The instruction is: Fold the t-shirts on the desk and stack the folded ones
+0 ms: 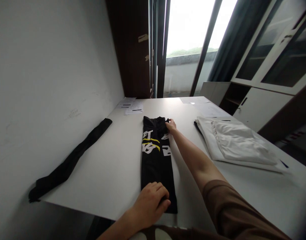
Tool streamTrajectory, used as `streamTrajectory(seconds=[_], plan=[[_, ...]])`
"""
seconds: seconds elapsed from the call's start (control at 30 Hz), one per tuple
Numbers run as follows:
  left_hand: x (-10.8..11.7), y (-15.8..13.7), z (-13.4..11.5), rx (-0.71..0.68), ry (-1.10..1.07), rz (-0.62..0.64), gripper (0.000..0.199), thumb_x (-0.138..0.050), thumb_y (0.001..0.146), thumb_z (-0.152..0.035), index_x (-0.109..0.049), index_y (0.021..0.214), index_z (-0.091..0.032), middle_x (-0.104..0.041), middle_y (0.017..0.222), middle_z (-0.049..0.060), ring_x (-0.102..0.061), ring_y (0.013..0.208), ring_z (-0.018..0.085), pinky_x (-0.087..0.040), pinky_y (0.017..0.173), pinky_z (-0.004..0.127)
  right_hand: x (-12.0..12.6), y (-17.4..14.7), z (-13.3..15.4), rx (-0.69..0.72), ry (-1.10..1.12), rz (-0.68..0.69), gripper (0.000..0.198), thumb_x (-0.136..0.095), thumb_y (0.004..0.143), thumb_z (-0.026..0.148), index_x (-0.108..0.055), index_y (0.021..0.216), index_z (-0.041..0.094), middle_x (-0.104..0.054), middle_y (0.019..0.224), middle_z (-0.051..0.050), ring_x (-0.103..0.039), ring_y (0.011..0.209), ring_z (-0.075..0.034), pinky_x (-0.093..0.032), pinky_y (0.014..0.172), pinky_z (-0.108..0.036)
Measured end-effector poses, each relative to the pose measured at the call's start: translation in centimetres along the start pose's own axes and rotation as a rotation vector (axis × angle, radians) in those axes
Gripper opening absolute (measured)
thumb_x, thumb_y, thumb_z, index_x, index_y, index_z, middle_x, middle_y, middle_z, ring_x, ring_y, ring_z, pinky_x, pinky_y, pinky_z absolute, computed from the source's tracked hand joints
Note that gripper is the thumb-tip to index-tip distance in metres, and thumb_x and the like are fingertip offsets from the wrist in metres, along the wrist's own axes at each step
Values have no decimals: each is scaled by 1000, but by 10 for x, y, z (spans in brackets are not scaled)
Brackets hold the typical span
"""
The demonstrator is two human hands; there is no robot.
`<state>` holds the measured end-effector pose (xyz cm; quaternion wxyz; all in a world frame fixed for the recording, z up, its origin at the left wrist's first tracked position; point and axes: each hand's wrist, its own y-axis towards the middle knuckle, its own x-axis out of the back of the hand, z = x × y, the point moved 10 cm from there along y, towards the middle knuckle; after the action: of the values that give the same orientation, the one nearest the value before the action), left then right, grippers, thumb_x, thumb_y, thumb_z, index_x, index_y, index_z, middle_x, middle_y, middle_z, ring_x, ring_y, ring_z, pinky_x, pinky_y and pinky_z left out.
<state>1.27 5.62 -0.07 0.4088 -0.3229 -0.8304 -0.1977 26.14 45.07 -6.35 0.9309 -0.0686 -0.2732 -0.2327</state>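
Note:
A black T-shirt with white and yellow print lies folded into a long narrow strip on the white table. My left hand rests on its near end, fingers loosely bent and thumb apart from them. At the far right corner of the shirt, my right hand has its fingers closed on the fabric edge. The right arm stretches forward along the shirt's right side.
A long, narrow folded black cloth lies along the table's left edge by the wall. White folded garments are stacked on the right. Paper sheets lie at the far left, with more papers at the far right.

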Motion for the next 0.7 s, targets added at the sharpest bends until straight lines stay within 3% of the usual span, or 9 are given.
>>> streamTrajectory(seconds=[0.13, 0.23, 0.37, 0.5, 0.7], plan=[[9, 1, 0, -8, -4, 57, 7, -61, 101, -23, -63, 108, -23, -67, 103, -1, -62, 98, 16, -46, 88, 27, 2, -8, 12, 105, -175, -51, 53, -60, 95, 36, -49, 143, 17, -63, 127, -20, -60, 118, -31, -47, 100, -42], [10, 3, 2, -6, 58, 77, 9, -62, 101, -25, -65, 109, -24, -67, 102, 0, -62, 98, 18, -46, 87, 28, -1, -24, 37, 281, -328, -136, 41, -58, 97, 35, -57, 134, 18, -55, 134, -21, -49, 129, -34, -44, 104, -45], [0, 5, 5, -1, 117, 68, 9, -65, 99, -28, -67, 106, -24, -66, 105, 1, -61, 100, 19, -45, 89, 30, -26, -32, 60, 422, -410, -48, 28, -58, 97, 33, -65, 121, 20, -56, 130, -19, -49, 128, -33, -42, 107, -46], [-9, 6, 7, 4, 150, 42, 8, -64, 99, -27, -67, 105, -24, -66, 105, 2, -60, 100, 20, -45, 91, 33, -46, -20, 65, 374, -413, 102, 30, -59, 97, 33, -64, 124, 23, -64, 125, -15, -60, 118, -29, -47, 101, -43], [-14, 4, 10, -28, 238, 44, 11, -65, 97, -24, -65, 108, -22, -65, 106, 4, -59, 102, 22, -46, 92, 35, -48, 2, 55, 206, -506, 129, 35, -70, 89, 33, -65, 122, 22, -69, 117, -16, -66, 113, -30, -52, 95, -45]])
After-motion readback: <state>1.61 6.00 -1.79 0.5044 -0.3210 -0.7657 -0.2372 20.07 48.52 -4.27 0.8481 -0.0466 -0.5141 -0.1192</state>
